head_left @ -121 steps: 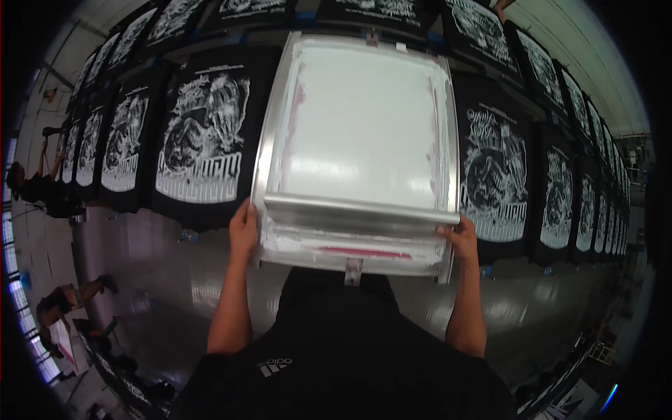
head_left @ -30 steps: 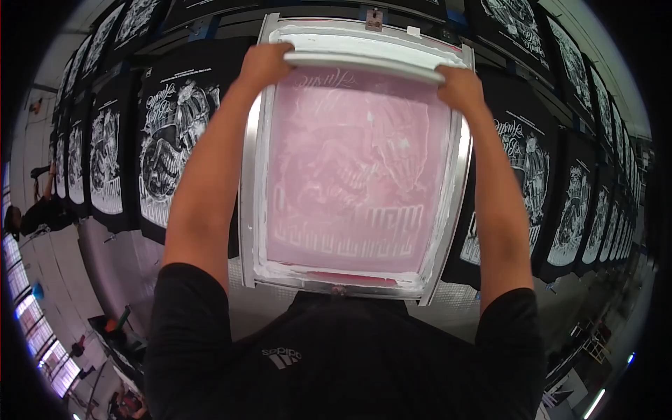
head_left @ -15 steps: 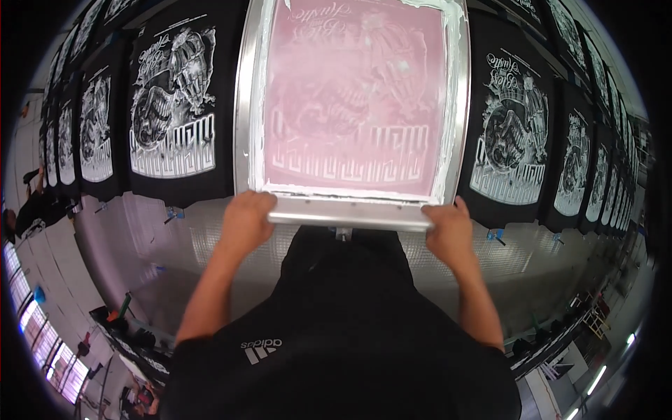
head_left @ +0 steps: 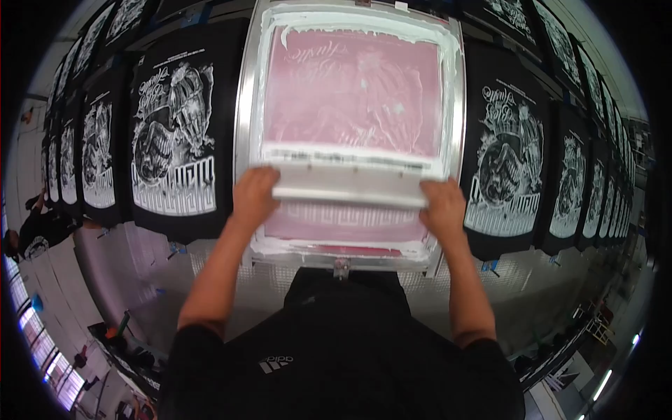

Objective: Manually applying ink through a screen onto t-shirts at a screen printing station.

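Note:
A wide silver squeegee (head_left: 350,183) lies crosswise over a pink mesh screen (head_left: 329,91) in a metal frame (head_left: 244,126). My left hand (head_left: 256,203) grips the squeegee's left end, and my right hand (head_left: 444,210) its right end. Both hands have their fingers curled over the bar, with some fingertips hidden. Along its far edge runs a blurred white band of ink (head_left: 308,152). More white ink (head_left: 364,22) is smeared around the mesh border. A reversed-looking design shows faintly in the mesh on both sides of the bar.
Black shirts with white prints hang or lie at the left (head_left: 171,140) and right (head_left: 505,150), with further shirts beyond. A metal clamp (head_left: 341,267) sits at the screen frame's near edge. Another person (head_left: 49,227) is at the far left.
The squeegee, held in both hands, has moved away from my body, from the screen's near edge to nearer its middle. The view has shifted, showing more of the frame's far end.

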The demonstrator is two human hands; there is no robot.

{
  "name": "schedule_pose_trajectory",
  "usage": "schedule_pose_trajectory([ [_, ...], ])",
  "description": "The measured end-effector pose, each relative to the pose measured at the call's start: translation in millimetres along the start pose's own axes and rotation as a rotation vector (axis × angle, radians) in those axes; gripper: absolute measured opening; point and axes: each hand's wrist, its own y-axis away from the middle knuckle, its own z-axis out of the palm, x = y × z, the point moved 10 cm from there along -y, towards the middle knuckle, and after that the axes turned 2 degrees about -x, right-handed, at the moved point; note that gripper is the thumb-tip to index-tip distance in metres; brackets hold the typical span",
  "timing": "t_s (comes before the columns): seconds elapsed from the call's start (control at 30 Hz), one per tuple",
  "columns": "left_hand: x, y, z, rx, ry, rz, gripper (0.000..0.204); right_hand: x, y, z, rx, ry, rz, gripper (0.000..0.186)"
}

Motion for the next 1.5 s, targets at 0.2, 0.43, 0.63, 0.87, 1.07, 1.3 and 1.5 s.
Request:
schedule_pose_trajectory([
  [0.2, -82, -212, 3, -0.037, -0.113, -0.089, 0.037, 79, -197, -22, 0.065, 0.153, 0.002, 0.030],
  [0.43, -108, -347, -15, -0.192, -0.087, -0.130, 0.042, 157, -337, -37, -0.172, 0.201, 0.057, 0.042],
  [0.63, -58, -176, -55, -0.265, -0.104, -0.099, 0.037, 48, -155, -60, -0.227, 0.168, 0.103, 0.041],
  [0.87, 48, 96, -31, -0.341, 0.131, -0.064, 0.035, -50, 91, -11, -0.393, -0.052, 0.132, 0.035],
  [1.07, 50, 118, -31, -0.232, 0.140, -0.106, 0.037, -48, 103, 7, -0.430, -0.076, 0.159, 0.036],
  [1.3, 19, 74, -3, -0.001, 0.030, -0.020, 0.042, -31, 57, 6, -0.116, -0.007, 0.045, 0.053],
  [1.5, -66, -160, 3, -0.039, -0.066, -0.080, 0.040, 61, -148, -14, -0.011, 0.133, 0.079, 0.037],
])
